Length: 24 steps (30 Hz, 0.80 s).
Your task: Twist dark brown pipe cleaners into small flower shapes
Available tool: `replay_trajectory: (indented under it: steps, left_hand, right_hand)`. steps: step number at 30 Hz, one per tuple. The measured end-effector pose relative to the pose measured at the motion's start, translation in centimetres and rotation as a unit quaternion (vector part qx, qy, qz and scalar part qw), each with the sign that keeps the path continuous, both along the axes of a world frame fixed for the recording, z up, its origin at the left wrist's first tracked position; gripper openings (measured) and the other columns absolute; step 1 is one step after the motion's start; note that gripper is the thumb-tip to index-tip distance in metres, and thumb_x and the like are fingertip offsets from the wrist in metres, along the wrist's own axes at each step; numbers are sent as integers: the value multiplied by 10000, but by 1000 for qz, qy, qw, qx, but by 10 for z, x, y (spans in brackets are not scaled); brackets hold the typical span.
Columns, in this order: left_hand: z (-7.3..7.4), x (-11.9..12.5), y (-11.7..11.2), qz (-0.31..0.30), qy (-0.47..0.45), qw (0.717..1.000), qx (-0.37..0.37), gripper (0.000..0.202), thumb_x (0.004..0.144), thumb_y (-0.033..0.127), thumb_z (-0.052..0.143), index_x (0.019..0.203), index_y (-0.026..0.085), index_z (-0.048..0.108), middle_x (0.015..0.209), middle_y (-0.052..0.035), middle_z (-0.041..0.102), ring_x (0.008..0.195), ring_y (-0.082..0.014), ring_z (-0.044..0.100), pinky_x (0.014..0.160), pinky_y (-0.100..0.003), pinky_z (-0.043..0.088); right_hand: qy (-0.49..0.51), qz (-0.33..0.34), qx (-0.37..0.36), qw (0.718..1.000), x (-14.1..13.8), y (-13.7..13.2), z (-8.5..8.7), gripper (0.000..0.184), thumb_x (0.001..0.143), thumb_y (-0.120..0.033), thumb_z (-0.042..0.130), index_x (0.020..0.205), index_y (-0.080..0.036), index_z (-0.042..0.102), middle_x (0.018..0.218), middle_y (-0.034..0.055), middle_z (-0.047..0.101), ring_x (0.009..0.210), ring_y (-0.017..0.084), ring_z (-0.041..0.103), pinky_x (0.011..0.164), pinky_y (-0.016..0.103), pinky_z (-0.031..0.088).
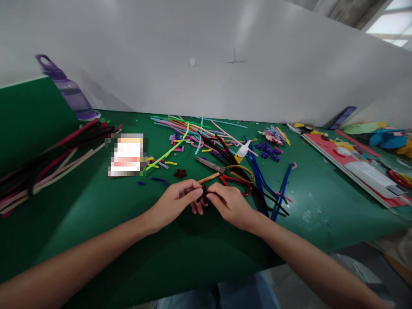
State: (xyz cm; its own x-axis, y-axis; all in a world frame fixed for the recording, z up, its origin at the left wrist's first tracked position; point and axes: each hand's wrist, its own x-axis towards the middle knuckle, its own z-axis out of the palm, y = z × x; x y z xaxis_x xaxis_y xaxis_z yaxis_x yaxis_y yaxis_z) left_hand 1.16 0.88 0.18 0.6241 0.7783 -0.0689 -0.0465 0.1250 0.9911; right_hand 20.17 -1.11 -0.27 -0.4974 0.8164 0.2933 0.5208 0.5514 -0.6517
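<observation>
Between my two hands is a short dark brown pipe cleaner [202, 195], bent into curves. My left hand [184, 195] pinches it between thumb and fingers. From the other side my right hand [229, 201] is closed on it too, the fingertips of both hands almost meeting. Just beyond them lie scissors [222, 169] with red and yellow-brown handles, and a thin wooden stick [208, 178]. A finished-looking dark brown pipe cleaner flower [180, 173] rests on the green table [128, 240], left of the scissors. A small glue bottle [243, 151] with a white top is behind the scissors.
Many coloured pipe cleaners [193, 128] spread along the back. Purple flower shapes [268, 151] and a multicoloured pile [275, 134] sit right of them. Blue pipe cleaners [257, 171] lie right of my hands. A purple bottle [72, 94] stands back left; a red board [341, 159] lies right.
</observation>
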Motion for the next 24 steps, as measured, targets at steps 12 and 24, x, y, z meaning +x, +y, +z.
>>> replay_trajectory:
  steps: [12,24]
  left_hand:
    - [0,-1,-5,18,72,994,84,101,840,237,550,801,144,548,639,19,609,601,-110,598,593,-218,473]
    - [-2,-1,-12,68,171,946,267,72,836,212,558,860,161,603,682,13,649,621,-111,611,612,-205,473]
  right_hand:
    - [-6,33,16,999,-1,-1,5,226,916,-187,391,701,-175,460,642,-21,472,580,92,436,573,217,316]
    - [252,66,-453,852,-2,6,-1,226,863,-229,451,645,-193,404,444,-103,259,338,55,227,347,186,215]
